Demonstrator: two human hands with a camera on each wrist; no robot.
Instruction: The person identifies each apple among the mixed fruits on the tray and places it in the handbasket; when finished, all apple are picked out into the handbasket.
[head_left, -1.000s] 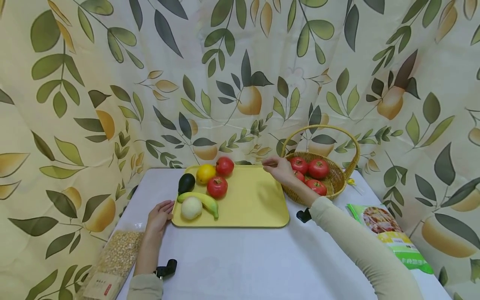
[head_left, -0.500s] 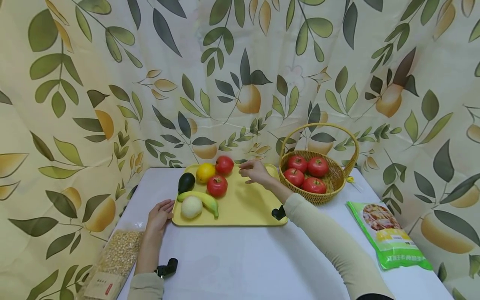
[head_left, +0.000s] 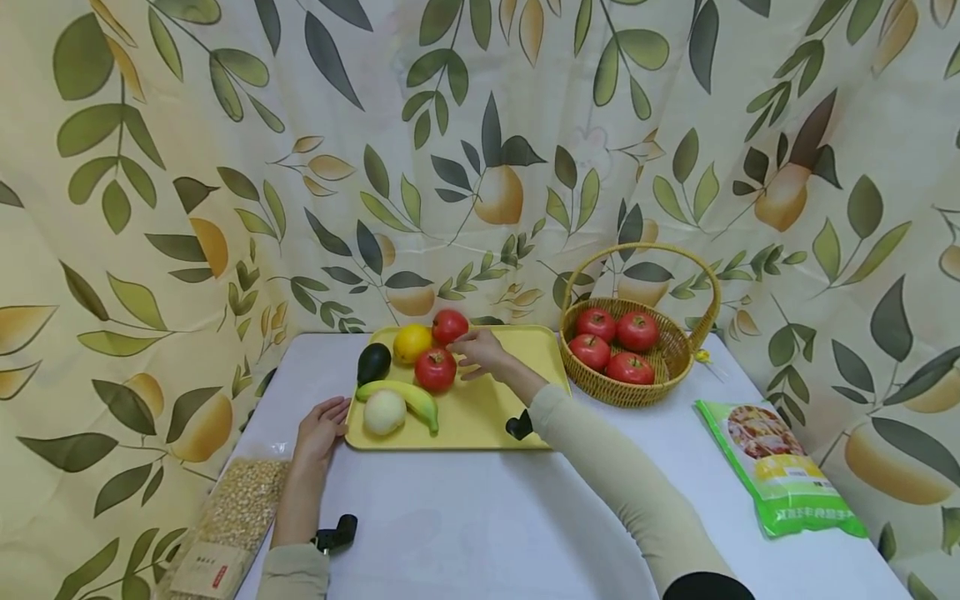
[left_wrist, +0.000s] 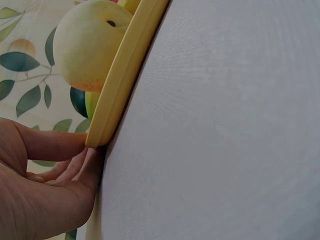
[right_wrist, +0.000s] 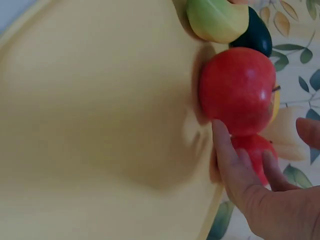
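Curtain: cream cloth printed with leaves and orange fruit point(head_left: 495, 196), behind and round the work.
Table: white-covered point(head_left: 465, 525), set against that cloth.
Yellow tray point(head_left: 468, 429): flat on the table, its fruit grouped on the left half.
Wicker basket point(head_left: 611, 390): upright just beyond the tray's right edge, with four red fruits point(head_left: 637, 331) inside.
Packets: green bag point(head_left: 783, 467) at far right; kernel bag point(head_left: 240, 500) at far left.
Right hand point(head_left: 483, 350): just moved across from beside the basket to the red pair on the tray; fingers spread, holding nothing. Contact is unclear.
Left hand point(head_left: 321, 429): unmoved at the tray's left edge, fingers relaxed, thumb touching the rim.
Meaning: attention seems to lie with the tray's red fruit rather than the basket's, whose four have not changed.
Banana point(head_left: 416, 402): behind the pale round fruit point(head_left: 385, 412).
Red pair: near red fruit point(head_left: 435, 370) and far red fruit point(head_left: 450, 326), both unshifted on the tray.
Smaller neighbours: yellow fruit point(head_left: 412, 343) and dark fruit point(head_left: 373, 364), left of the pair.
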